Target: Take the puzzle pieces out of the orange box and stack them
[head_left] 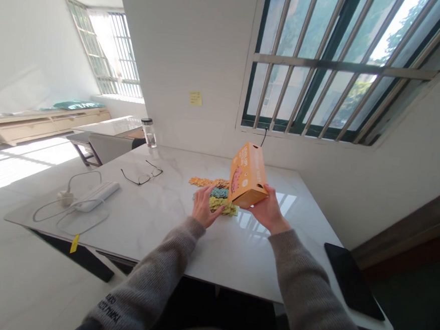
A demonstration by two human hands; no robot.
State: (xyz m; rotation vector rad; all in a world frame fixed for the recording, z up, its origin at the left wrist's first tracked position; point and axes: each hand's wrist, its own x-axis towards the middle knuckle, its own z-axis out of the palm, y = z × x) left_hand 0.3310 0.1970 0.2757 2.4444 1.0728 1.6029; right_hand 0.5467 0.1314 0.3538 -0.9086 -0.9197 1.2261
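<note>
My right hand (270, 210) grips the lower right end of an orange cardboard box (255, 175), which is tilted above the white table (157, 206). The box has a pink figure and white lettering on it. Under and left of the box lie small flat pieces that look like jigsaw pieces, sorted by colour: orange pieces (207, 181), blue pieces (221, 192) and yellow-green pieces (224, 205). At their left edge is my left hand (204, 208), fingers and thumb apart, holding nothing that I can see. The box hides part of the pieces.
Eyeglasses (143, 174) and a white power strip (97, 195) with its cable lie on the left. A lidded clear bottle (149, 133) stands at the back left corner. On the right edge rests a black tablet-like slab (353, 280). Behind the table rises a wall with a barred window.
</note>
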